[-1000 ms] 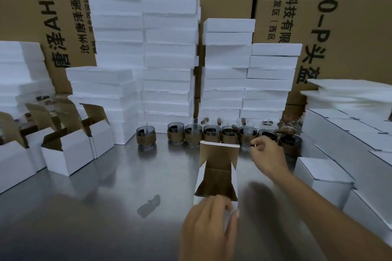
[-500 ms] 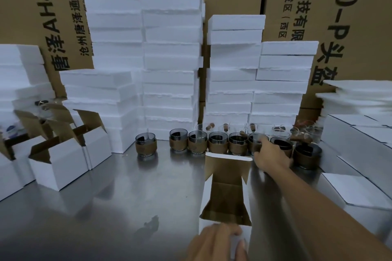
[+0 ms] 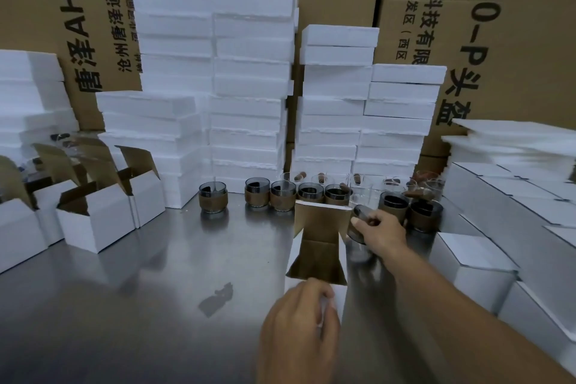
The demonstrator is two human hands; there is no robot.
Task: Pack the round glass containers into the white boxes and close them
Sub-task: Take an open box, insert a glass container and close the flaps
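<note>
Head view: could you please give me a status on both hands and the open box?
Left hand grips near edge of open box. Right hand grips a glass container, tilted beside the raised lid flap. Not yet in the box.

A glass container is now gripped by the right hand, tilted out of the back row beside the white box.

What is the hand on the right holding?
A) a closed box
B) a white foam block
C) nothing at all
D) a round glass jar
D: the right hand grips a round glass container, tilted, just right of the raised flap of the open white box, whose near edge the left hand holds.
</note>
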